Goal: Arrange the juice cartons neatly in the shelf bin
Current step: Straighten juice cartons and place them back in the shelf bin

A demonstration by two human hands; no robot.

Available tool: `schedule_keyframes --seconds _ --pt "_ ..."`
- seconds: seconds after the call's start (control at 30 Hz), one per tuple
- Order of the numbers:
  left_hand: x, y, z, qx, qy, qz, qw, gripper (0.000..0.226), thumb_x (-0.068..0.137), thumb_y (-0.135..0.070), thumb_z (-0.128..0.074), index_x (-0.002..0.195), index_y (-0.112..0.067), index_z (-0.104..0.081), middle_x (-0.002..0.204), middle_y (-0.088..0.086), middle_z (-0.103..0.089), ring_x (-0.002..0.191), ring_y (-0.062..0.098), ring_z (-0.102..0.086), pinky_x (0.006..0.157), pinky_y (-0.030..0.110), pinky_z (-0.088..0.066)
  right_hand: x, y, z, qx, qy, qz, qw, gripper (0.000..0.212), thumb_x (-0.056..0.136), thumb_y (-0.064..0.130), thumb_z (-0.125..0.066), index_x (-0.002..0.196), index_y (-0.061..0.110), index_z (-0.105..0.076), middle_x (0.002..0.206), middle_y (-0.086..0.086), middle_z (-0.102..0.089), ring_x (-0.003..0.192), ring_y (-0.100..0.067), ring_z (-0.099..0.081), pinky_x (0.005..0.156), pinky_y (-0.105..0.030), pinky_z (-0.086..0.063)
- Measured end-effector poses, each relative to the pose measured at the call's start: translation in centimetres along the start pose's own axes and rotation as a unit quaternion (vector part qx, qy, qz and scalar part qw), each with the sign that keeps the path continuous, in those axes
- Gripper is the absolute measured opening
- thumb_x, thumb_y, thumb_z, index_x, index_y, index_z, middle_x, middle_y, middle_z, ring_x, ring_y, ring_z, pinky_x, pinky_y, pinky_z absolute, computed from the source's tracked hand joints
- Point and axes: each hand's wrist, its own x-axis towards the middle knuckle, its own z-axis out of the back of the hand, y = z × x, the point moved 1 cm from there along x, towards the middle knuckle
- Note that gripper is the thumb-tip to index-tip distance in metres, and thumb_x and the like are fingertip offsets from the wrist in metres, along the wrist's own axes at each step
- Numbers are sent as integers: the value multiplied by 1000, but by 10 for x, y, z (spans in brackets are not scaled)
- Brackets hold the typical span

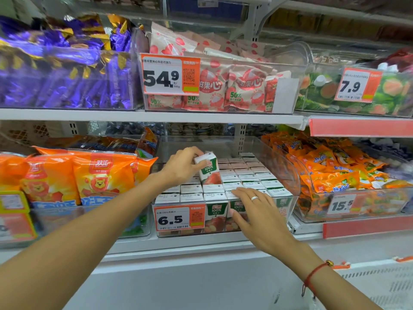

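Head view of the lower shelf. The clear shelf bin holds rows of juice cartons standing upright, white tops facing up, in ranks running front to back. The left hand grips one raised carton by its upper end, fingers curled over the top; this carton sits above the ranks toward the bin's left-centre, its long axis near vertical but tilted, top leaning left toward the hand, printed face turned to the viewer. The right hand lies flat and relaxed, fingers extended, resting on the tops of the front-row cartons and over the bin's front wall; it holds nothing. The raised carton is directly in the left hand, up and to the left of the right hand. Judged next: righting it to vertical and lowering it into a gap below, which cannot be seen behind the carton. A price tag marks the bin front.
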Motion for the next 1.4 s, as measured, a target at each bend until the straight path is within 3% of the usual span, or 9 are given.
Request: schedule_keyframes --seconds 0.17,0.27,0.4,0.57,0.77,0.97,1.07,1.23,1.4 --pt "-36 -19 12 -167 -158 3 973 35 100 -32 -50 132 -19 -48 123 3 -60 107 21 -59 86 44 -51 -1 13 18 70 -20 -22 997 50 100 45 -41 147 26 -34 152 10 -35 142 -12 -24 112 -28 -18" --pt "-68 -32 21 -281 -153 14 947 33 100 -32 -49 132 -23 -45 120 3 -57 110 21 -59 89 48 -52 -7 32 35 208 -30 -50 976 48 97 53 -38 143 37 -36 137 24 -37 134 -4 -31 102 -24 -27" --pt "-120 -43 18 -343 -108 52 932 25 94 -40 -54 118 -37 -50 121 -1 -59 104 8 -59 72 19 -56 -17 68 48 450 19 -100 887 53 88 63 -34 134 41 -47 128 21 -55 117 3 -51 98 -23 -45" --pt "-160 -38 8 -408 -63 127 902 56 65 -60 -61 117 -39 -56 110 -5 -71 98 7 -68 82 29 -58 -29 85 42 514 56 -101 850 15 97 43 -48 96 33 -59 77 29 -63 77 11 -59 66 -3 -42" --pt "-170 -22 3 -446 11 172 878 65 62 -57 -70 119 -26 -64 114 -7 -70 98 5 -69 77 20 -58 -35 86 37 535 74 -145 829 34 90 53 -53 115 32 -63 109 13 -68 98 3 -65 83 -15 -53" --pt "-172 -19 -3 -423 33 177 888 48 69 -54 -69 109 -29 -69 106 -6 -74 98 10 -70 94 38 -55 -33 78 33 500 90 -169 845 35 91 60 -46 113 38 -61 118 7 -65 111 -14 -62 99 -44 -50" --pt "-171 -18 -6 -424 33 185 886 39 78 -48 -69 112 -27 -69 109 -4 -73 100 11 -69 92 38 -56 -32 78 29 507 97 -181 837 34 92 58 -46 114 37 -62 118 6 -67 111 -15 -63 100 -45 -49" --pt "-172 -19 -4 -463 17 203 863 37 82 -38 -70 114 -19 -69 101 -3 -75 84 3 -72 60 17 -55 -32 71 29 553 167 -180 796 34 93 48 -54 122 32 -61 115 5 -71 104 -12 -68 97 -38 -52" --pt "-169 -15 -4 -497 -7 236 835 37 86 -38 -68 114 -13 -69 101 2 -76 93 16 -73 72 26 -60 -41 65 30 594 229 -152 756 34 91 31 -62 123 22 -63 114 2 -73 108 -13 -68 92 -29 -55"
